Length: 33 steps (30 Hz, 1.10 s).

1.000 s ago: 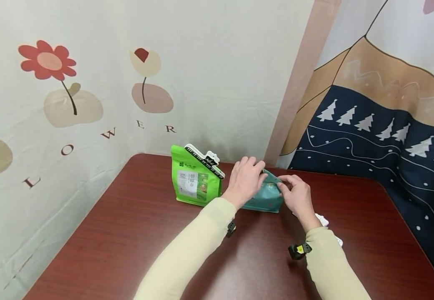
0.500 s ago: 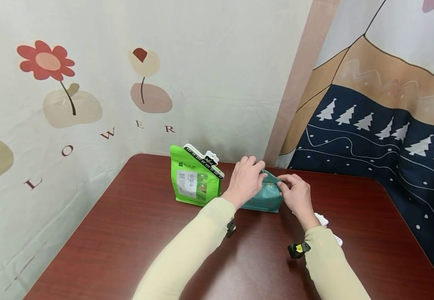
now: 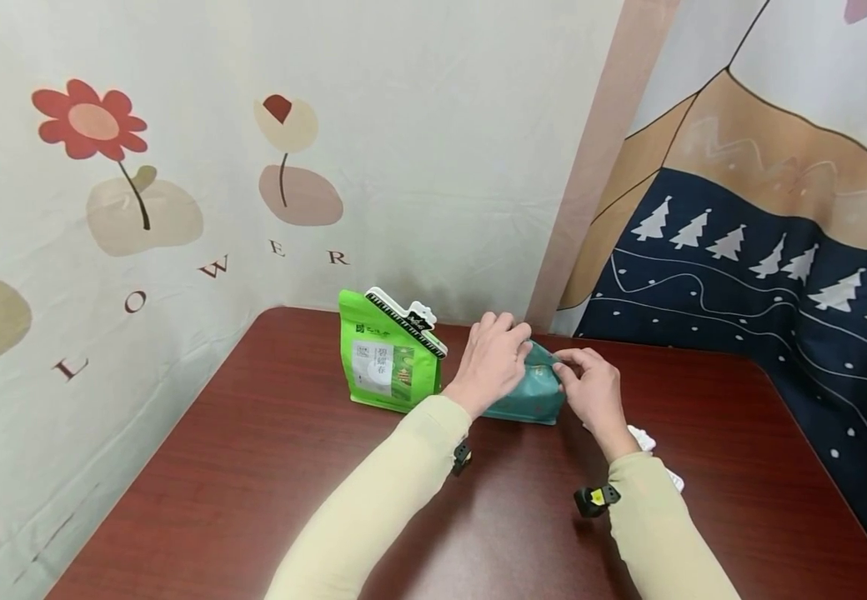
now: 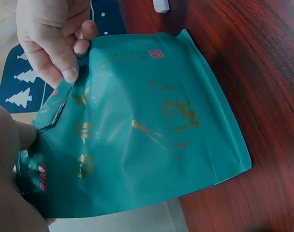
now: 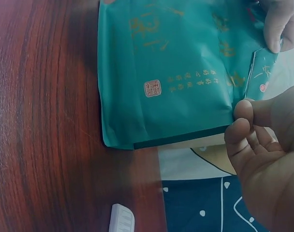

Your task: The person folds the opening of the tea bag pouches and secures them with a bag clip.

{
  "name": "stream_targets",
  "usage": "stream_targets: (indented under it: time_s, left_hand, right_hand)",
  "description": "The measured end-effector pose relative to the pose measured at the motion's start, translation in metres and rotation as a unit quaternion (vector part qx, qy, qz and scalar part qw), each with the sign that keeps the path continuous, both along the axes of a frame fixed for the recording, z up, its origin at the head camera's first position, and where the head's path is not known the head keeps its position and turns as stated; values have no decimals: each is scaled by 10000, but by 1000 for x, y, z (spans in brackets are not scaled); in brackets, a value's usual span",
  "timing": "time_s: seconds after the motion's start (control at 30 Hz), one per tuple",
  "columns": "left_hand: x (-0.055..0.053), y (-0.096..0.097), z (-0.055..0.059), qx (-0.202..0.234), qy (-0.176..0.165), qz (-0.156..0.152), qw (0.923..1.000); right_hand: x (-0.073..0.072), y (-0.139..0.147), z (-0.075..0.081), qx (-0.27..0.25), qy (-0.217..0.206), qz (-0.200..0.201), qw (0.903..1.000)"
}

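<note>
A teal pouch (image 3: pixel 529 395) with gold lettering stands on the table, its top folded over in a creased flap. My left hand (image 3: pixel 489 360) grips the folded top on the left side; in the head view its forearm and back cover part of the pouch. At the other end of the fold, my right hand (image 3: pixel 593 390) pinches the top corner between thumb and fingers. The right wrist view shows this thumb (image 5: pixel 253 112) pressed at the end of the fold line. Several left fingertips lie behind the pouch, hidden in the left wrist view.
Left of the teal pouch stands a bright green pouch (image 3: pixel 377 367), its slanted top held by a black-and-white clip (image 3: pixel 408 323). A white ridged object (image 3: pixel 641 439) lies on the dark red table (image 3: pixel 268 467), partly under my right forearm. Printed cloth (image 3: pixel 433 142) hangs behind.
My left fingers have shifted very slightly over the fold, covering a bit more of the teal pouch's top edge. Both hands keep their hold; the green pouch stays put.
</note>
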<state>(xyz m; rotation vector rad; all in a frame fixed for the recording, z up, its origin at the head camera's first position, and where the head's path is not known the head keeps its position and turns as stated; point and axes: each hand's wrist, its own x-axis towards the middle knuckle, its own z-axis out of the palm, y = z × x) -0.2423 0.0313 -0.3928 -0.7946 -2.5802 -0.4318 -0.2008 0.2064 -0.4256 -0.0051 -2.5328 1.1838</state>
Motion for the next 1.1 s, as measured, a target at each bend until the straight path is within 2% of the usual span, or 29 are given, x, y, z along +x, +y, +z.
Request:
stream_targets:
  time_s: [0.13,0.33,0.73,1.1]
  left_hand:
    - [0,-1,0,-114,-129,47,9998]
    - [-3,-7,0,-112,-309,-153,9993]
    - [-5,-9,-3,38,-201,-232,9995]
    - [-3,-8,-2,98,-229,-207,9995]
  right_hand:
    - [0,-1,0,33,21,-41,10000]
    - [1,-2,1,33,8,-86,10000]
    - [7,1,1,-95,108,-170,9998]
    - [16,16,5,-45,-223,30,9997]
